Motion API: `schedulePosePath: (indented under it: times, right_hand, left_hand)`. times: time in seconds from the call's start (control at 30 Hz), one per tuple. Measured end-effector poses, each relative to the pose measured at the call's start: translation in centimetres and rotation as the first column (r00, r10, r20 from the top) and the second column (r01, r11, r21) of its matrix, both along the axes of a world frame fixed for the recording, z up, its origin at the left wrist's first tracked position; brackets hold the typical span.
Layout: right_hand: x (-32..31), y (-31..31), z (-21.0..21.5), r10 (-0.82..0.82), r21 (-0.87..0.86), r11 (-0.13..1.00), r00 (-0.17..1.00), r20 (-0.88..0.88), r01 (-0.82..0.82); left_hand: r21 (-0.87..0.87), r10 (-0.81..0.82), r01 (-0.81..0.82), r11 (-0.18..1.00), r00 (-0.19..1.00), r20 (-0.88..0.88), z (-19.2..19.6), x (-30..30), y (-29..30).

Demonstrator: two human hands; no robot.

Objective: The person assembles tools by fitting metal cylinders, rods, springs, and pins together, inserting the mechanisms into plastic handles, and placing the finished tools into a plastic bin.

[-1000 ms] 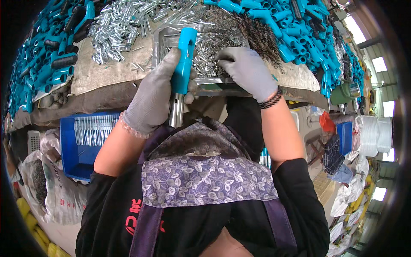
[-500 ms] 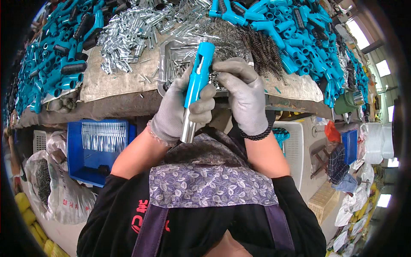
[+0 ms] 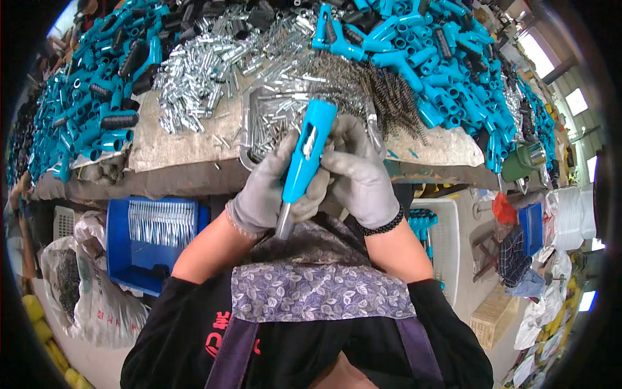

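My gloved left hand (image 3: 262, 191) is wrapped around a blue slotted tube (image 3: 301, 172), tilted over the tabletop's front edge, a bare steel tube (image 3: 284, 223) sticking out of its lower end. My gloved right hand (image 3: 363, 178) has its fingers bent close together beside the slot; I can't tell whether they pinch anything. Just behind, near the tabletop (image 3: 152, 142)'s front edge, sits a metal tray (image 3: 245, 146) of pins, with coil springs (image 3: 395, 100) to its right. Silver fittings (image 3: 194, 78) are heaped left of it, and blue tubular handles (image 3: 447, 71) pile toward the tabletop's right edge.
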State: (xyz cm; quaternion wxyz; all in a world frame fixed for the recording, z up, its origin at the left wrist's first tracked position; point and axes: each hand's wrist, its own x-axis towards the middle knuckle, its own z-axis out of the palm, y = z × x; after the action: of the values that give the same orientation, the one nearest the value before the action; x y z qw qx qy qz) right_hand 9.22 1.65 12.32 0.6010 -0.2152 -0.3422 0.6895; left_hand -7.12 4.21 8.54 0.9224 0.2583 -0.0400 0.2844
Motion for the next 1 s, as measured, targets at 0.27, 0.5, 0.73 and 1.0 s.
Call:
schedulePosePath:
  times: [0.27, 0.5, 0.73, 1.0]
  right_hand:
    - [-0.5, -0.8, 1.0, 0.205, -0.207, 0.960, 0.977, 0.058, -0.190]
    - [-1.4, 1.4, 1.3, 0.486, -0.152, 0.873, 0.801, 0.350, -0.464]
    - [-5.9, 0.5, -0.3, 0.570, -0.153, 0.801, 0.660, 0.490, -0.578]
    - [-12.2, 3.1, 3.1, 0.010, -0.036, 0.856, -0.053, 0.999, -0.515]
  left_hand:
    - [0.192, 0.249, -0.209, 0.959, 0.943, -0.221, 3.0, -1.8, -1.1]
    - [0.491, 0.556, -0.388, 0.780, 0.789, -0.260, 5.6, -4.2, -1.5]
    - [0.059, 0.584, -0.583, 0.810, 0.793, -0.174, 5.2, -5.8, 0.1]
    - [-0.001, 0.769, -0.792, 0.611, 0.594, -0.238, 2.3, -11.1, 1.8]
